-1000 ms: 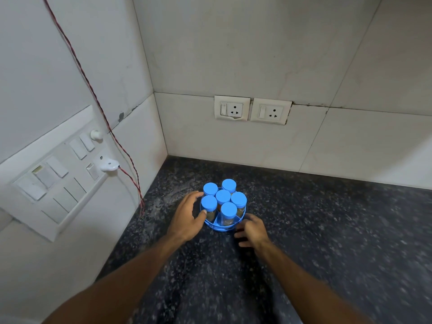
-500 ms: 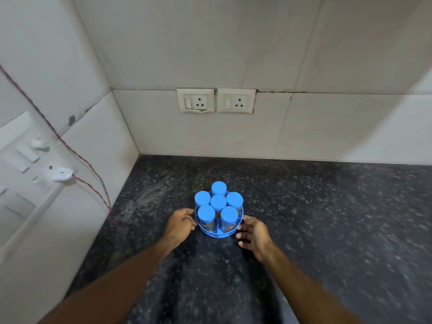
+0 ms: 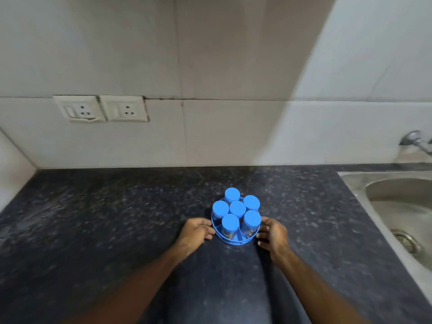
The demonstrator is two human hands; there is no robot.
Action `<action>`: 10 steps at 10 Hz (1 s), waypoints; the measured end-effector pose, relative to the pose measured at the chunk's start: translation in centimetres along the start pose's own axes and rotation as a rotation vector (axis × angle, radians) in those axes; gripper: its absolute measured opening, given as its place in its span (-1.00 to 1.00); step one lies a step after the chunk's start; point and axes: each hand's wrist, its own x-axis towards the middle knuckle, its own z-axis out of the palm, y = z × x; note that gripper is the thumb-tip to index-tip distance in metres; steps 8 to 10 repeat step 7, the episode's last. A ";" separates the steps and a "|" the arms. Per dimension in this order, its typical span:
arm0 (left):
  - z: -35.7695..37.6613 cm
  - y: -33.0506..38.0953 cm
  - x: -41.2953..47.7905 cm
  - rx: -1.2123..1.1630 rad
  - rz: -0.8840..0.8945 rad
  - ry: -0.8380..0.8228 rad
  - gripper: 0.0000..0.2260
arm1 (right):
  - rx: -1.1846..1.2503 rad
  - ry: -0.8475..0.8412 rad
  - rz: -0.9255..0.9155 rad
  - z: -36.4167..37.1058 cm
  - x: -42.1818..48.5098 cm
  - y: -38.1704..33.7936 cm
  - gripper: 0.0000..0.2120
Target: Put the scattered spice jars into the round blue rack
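Six spice jars [image 3: 236, 212], blue-capped, stand upright in the round blue rack [image 3: 233, 240]: five in a ring, one at the centre. No loose jar shows anywhere on the dark counter [image 3: 117, 218], so your loading looks done as far as this view goes. Rack sits mid-counter, well apart from the sink [image 3: 397, 206] at right and the wall sockets [image 3: 100, 108] behind.

Your left hand [image 3: 196, 232] has fingers curled against the rack's left rim. Your right hand [image 3: 273, 235] cups the right rim, fingers bent. Both touch the rack; whether you squeeze it firmly, cannot tell.

Left to do, judged: at most, placing the rack and letting go.
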 end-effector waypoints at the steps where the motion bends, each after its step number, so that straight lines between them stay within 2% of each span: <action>1: 5.6 3.0 1.6 -0.063 -0.035 -0.064 -0.65 | 0.032 0.063 -0.005 -4.2 3.2 -2.5 -0.73; 2: 9.3 5.6 3.5 -0.157 -0.060 -0.094 -0.49 | 0.058 0.080 -0.015 -6.4 6.1 -4.9 -0.75; 4: 12.7 10.1 7.6 -0.316 -0.102 -0.019 -0.38 | 0.037 0.005 -0.052 -6.7 9.8 -9.5 -0.87; 5: 13.2 11.6 9.3 -0.356 -0.074 0.024 -0.39 | 0.028 -0.051 -0.084 -5.9 11.2 -11.2 -0.88; 6: 13.4 12.3 10.5 -0.364 -0.041 0.067 -0.41 | -0.017 -0.141 -0.091 -5.2 12.9 -11.9 -0.72; 10: 13.1 12.4 10.9 -0.305 -0.015 0.082 -0.42 | -0.069 -0.168 -0.109 -4.9 13.5 -11.8 -0.70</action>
